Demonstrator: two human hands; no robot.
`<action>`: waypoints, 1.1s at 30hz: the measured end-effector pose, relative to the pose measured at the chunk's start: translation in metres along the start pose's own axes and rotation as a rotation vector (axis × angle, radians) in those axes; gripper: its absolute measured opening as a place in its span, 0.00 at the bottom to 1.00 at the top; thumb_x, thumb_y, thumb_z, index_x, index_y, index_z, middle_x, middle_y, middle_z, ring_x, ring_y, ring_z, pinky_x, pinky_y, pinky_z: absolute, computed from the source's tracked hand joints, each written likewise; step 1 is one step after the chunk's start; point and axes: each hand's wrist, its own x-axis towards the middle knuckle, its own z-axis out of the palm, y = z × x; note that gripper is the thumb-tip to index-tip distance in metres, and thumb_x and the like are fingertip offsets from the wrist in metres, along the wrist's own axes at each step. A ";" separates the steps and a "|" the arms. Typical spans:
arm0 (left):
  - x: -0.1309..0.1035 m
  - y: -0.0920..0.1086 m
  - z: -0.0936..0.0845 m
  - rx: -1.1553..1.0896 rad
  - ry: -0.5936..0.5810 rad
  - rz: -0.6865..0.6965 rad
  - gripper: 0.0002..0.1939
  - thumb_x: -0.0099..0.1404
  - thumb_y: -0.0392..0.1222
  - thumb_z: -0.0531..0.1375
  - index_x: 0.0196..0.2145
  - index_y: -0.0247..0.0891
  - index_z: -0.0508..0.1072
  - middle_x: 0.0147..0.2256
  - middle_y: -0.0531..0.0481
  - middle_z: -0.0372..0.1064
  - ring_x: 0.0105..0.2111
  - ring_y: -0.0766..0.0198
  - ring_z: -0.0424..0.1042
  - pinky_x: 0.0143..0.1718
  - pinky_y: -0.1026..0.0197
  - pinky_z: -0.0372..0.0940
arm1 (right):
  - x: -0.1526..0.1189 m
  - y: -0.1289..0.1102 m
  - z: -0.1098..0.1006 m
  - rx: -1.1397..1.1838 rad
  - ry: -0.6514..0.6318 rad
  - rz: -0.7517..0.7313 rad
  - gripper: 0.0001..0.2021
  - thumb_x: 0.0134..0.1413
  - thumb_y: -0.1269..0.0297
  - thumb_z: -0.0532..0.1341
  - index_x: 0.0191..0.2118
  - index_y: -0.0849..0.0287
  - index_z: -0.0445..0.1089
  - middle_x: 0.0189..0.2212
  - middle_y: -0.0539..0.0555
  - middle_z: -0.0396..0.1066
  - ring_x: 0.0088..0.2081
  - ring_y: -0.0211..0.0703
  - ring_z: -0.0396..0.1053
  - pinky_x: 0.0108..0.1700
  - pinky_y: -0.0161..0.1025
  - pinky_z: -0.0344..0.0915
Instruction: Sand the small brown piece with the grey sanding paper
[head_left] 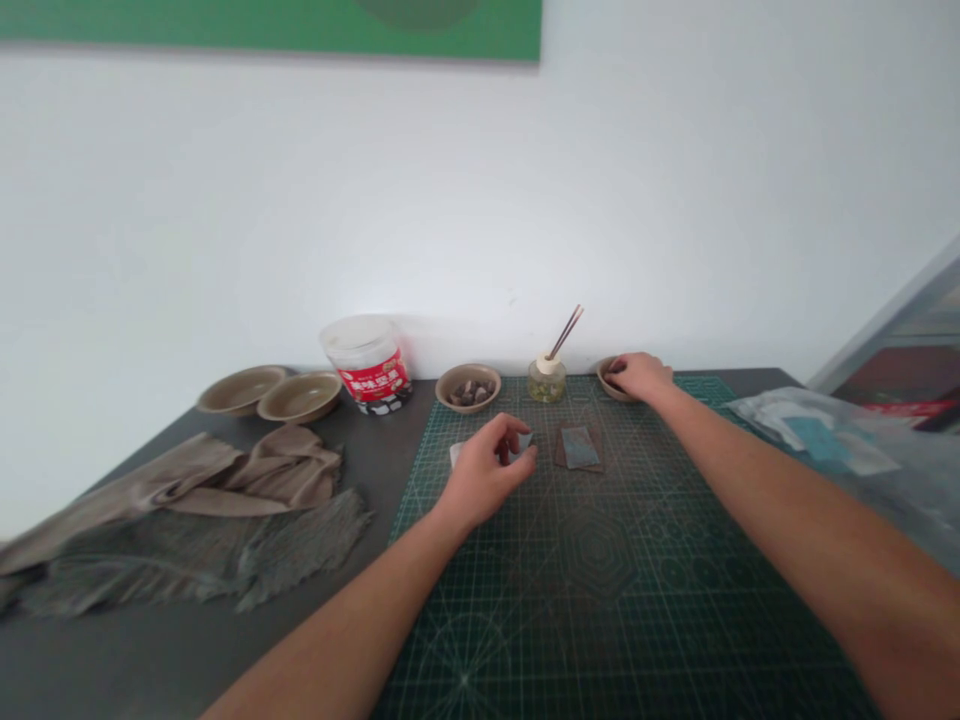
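Note:
My left hand (491, 462) hovers over the left half of the green cutting mat (525, 600), thumb and forefinger curved and apart. Beneath its fingers lies a pale flat piece (523, 445), partly covered by the hand. To its right, a clear square (591, 462) carries a grey-blue rectangle (579, 447). At the back right, my right hand (641, 376) reaches into a small brown bowl (619, 391). Its fingers are bent down around something brownish at the rim, too small and blurred to name.
Along the wall stand a brown bowl (442, 388) of brown-and-pale lumps, a reed diffuser (547, 380) and a white tub (367, 365) with a red label. Two more bowls (300, 398) and crumpled cloths (262, 480) lie left. Plastic bags (847, 440) lie right.

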 end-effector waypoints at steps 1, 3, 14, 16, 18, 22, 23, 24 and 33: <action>0.000 0.000 0.000 0.003 -0.002 -0.001 0.10 0.63 0.45 0.61 0.42 0.41 0.71 0.30 0.55 0.66 0.30 0.66 0.65 0.33 0.64 0.60 | -0.001 0.000 0.000 0.005 0.002 -0.001 0.16 0.51 0.47 0.65 0.42 0.46 0.80 0.46 0.56 0.77 0.47 0.58 0.72 0.50 0.52 0.64; -0.001 0.001 -0.001 0.008 -0.008 0.000 0.11 0.63 0.45 0.60 0.42 0.41 0.71 0.29 0.55 0.65 0.29 0.66 0.64 0.32 0.64 0.59 | -0.002 -0.001 -0.002 0.018 0.009 -0.007 0.16 0.51 0.47 0.65 0.42 0.46 0.80 0.45 0.56 0.77 0.46 0.57 0.73 0.49 0.51 0.64; -0.007 0.015 -0.004 0.083 -0.076 0.123 0.04 0.62 0.40 0.58 0.31 0.40 0.72 0.28 0.52 0.69 0.30 0.64 0.67 0.33 0.62 0.60 | -0.069 -0.056 -0.037 0.236 0.278 -0.379 0.15 0.64 0.57 0.57 0.50 0.56 0.72 0.43 0.57 0.74 0.46 0.49 0.70 0.51 0.41 0.62; -0.010 0.019 -0.005 0.081 -0.113 0.205 0.04 0.61 0.37 0.57 0.28 0.39 0.71 0.27 0.52 0.69 0.31 0.63 0.67 0.35 0.61 0.60 | -0.090 -0.096 -0.039 0.336 0.240 -0.649 0.12 0.64 0.60 0.57 0.49 0.55 0.72 0.42 0.55 0.74 0.44 0.46 0.70 0.50 0.39 0.62; -0.012 0.021 -0.007 0.083 -0.122 0.263 0.05 0.60 0.35 0.57 0.27 0.39 0.71 0.26 0.51 0.68 0.31 0.63 0.67 0.36 0.60 0.60 | -0.100 -0.138 -0.036 0.311 0.126 -0.818 0.11 0.66 0.63 0.55 0.48 0.56 0.72 0.44 0.56 0.73 0.47 0.46 0.68 0.51 0.39 0.61; -0.014 0.022 -0.013 0.098 -0.076 0.310 0.06 0.60 0.36 0.55 0.26 0.39 0.70 0.26 0.50 0.68 0.29 0.62 0.66 0.38 0.57 0.60 | -0.084 -0.211 -0.017 0.219 -0.017 -0.867 0.11 0.65 0.64 0.56 0.49 0.59 0.72 0.48 0.59 0.73 0.52 0.50 0.68 0.54 0.41 0.60; -0.014 0.022 -0.015 0.104 -0.061 0.312 0.06 0.60 0.36 0.55 0.26 0.39 0.69 0.25 0.50 0.67 0.29 0.61 0.66 0.38 0.56 0.60 | -0.076 -0.223 -0.011 0.202 -0.043 -0.862 0.11 0.64 0.64 0.57 0.49 0.59 0.72 0.49 0.61 0.73 0.52 0.51 0.68 0.54 0.41 0.61; -0.014 0.022 -0.016 0.111 -0.050 0.314 0.07 0.60 0.36 0.55 0.25 0.39 0.68 0.25 0.50 0.67 0.29 0.61 0.66 0.38 0.56 0.60 | -0.070 -0.233 -0.005 0.187 -0.072 -0.854 0.12 0.63 0.64 0.58 0.49 0.60 0.72 0.49 0.61 0.73 0.52 0.51 0.69 0.53 0.41 0.62; -0.013 0.019 -0.020 0.116 -0.040 0.304 0.03 0.60 0.37 0.56 0.29 0.40 0.68 0.28 0.50 0.70 0.33 0.59 0.69 0.42 0.55 0.61 | -0.051 -0.248 0.028 0.180 -0.220 -0.701 0.25 0.54 0.59 0.67 0.54 0.66 0.64 0.42 0.67 0.77 0.43 0.57 0.75 0.42 0.43 0.67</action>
